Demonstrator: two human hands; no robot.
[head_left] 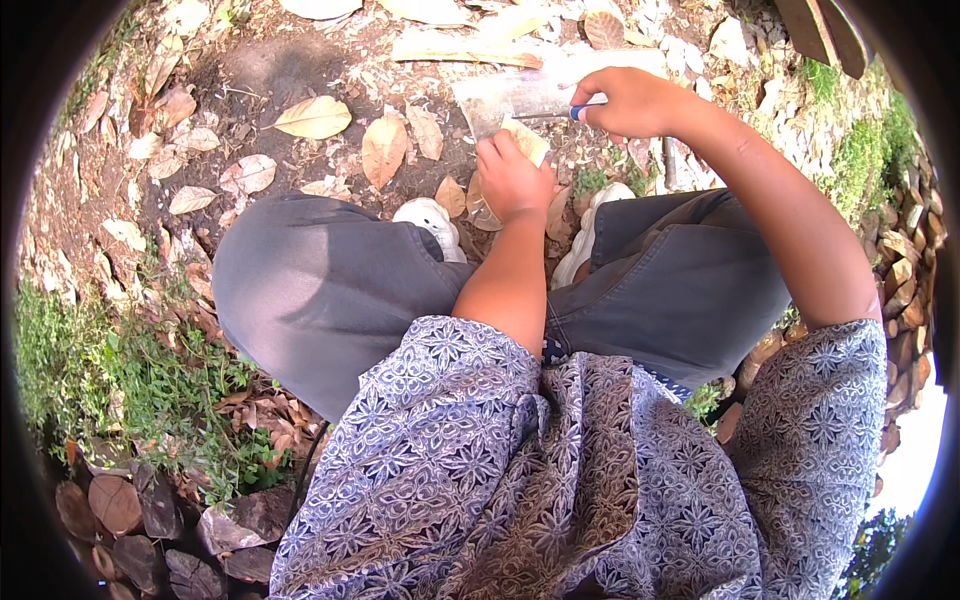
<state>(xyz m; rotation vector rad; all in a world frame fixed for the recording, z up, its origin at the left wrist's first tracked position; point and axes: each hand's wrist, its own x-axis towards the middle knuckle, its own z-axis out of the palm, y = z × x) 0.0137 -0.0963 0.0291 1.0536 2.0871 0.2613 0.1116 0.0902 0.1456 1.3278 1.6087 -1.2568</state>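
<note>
My left hand (pixel 515 175) is closed on a pale yellowish piece of wood (pixel 530 142), steadying it low over the ground between my feet. In my right hand (pixel 635 103) is a tool with a blue handle (pixel 577 112) and a thin metal shaft pointing left toward the top of the wood. Whether the shaft's tip touches the wood I cannot tell, and its exact kind is unclear. Behind and beneath both hands lies a greyish, see-through flat sheet (pixel 480 100), partly washed out by sunlight.
Dry leaves (pixel 313 118) and pale chips litter the soil. A long strip of wood (pixel 466 55) lies beyond the sheet. My white shoes (pixel 430 222) flank the work. Stacked cut logs (pixel 115 503) stand lower left and at the right edge. Green plants (pixel 110 370) grow at the left.
</note>
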